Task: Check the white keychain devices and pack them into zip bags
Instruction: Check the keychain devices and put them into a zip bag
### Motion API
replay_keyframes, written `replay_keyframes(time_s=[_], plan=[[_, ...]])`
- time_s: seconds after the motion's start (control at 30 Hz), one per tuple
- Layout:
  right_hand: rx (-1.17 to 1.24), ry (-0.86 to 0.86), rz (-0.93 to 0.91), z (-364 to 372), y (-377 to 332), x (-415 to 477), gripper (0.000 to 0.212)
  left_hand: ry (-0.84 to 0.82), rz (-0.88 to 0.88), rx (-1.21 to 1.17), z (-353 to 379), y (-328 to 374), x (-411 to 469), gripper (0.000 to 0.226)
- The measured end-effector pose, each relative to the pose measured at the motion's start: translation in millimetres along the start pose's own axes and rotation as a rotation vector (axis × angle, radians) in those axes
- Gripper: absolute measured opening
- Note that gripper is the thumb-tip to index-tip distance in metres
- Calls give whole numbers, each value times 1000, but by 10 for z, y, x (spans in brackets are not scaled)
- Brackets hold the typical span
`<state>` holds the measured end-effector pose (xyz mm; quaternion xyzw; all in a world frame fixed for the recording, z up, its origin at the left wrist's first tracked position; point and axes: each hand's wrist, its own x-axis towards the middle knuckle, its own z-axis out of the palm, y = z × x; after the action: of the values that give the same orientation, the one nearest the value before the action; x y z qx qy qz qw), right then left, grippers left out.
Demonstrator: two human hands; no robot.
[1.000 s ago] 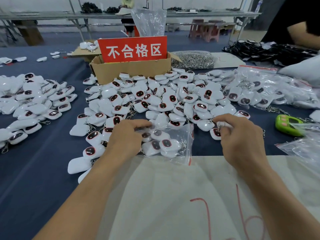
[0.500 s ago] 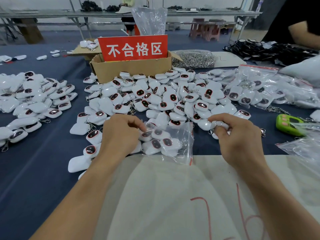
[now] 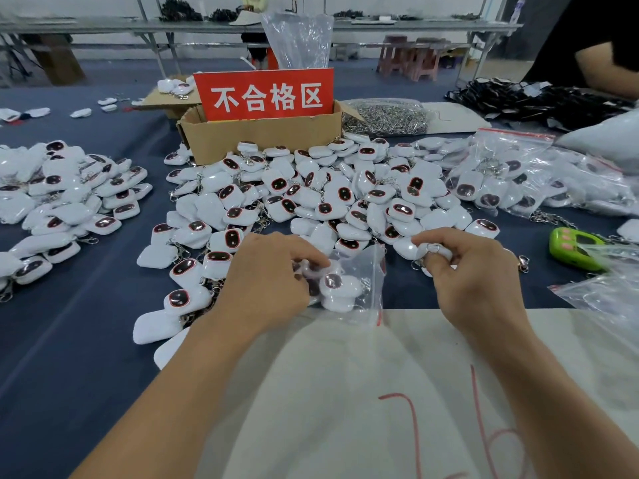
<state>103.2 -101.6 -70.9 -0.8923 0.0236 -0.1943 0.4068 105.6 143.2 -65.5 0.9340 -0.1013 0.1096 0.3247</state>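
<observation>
Since a second ago: one white keychain device raised off the edge of the pile, right of centre frame, now pinched in the curled fingers of the right hand, key ring showing. Judged under check, not yet bagged. Left hand curled, gripping the part-filled zip bag at centre frame on the worktop, red zip edge toward the device.

Both bare forearms reach forward from the bottom of the view, backs of the hands up, the hands level and apart. The left hand curls its fingers down onto a zip bag, gripping it. The right hand pinches a white keychain device between bent thumb and curled fingers.
</observation>
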Motion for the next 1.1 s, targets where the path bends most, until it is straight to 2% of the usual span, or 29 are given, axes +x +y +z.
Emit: replay_keyframes(time_s=[0.13,0.27,0.37,0.47,0.53,0.63,0.77,0.93,1.1], plan=[[16,31,8,-6,21,22,28,10,46,-105,59,181,-69,37],[147,70,77,14,28,27,22,-45,66,-2,124,228,-57,28],[158,94,63,-13,18,35,25,38,65,-39,149,225,-63,27],[482,1,80,-39,-14,35,30,173,63,-135,183,295,-105,33],[725,-99,105,-46,-88,-10,32,230,74,-220,219,332,-135,28],[874,-225,91,-20,-176,-77,36,184,38,-328,285,355,-172,27],[876,-328,37,43,-245,-163,32,176,40,-463,307,340,-152,18],[828,-237,88,23,-270,-163,16,180,-6,-654,298,321,-119,23],[756,-192,153,20,-285,-190,30,175,42,-649,322,314,-118,31]])
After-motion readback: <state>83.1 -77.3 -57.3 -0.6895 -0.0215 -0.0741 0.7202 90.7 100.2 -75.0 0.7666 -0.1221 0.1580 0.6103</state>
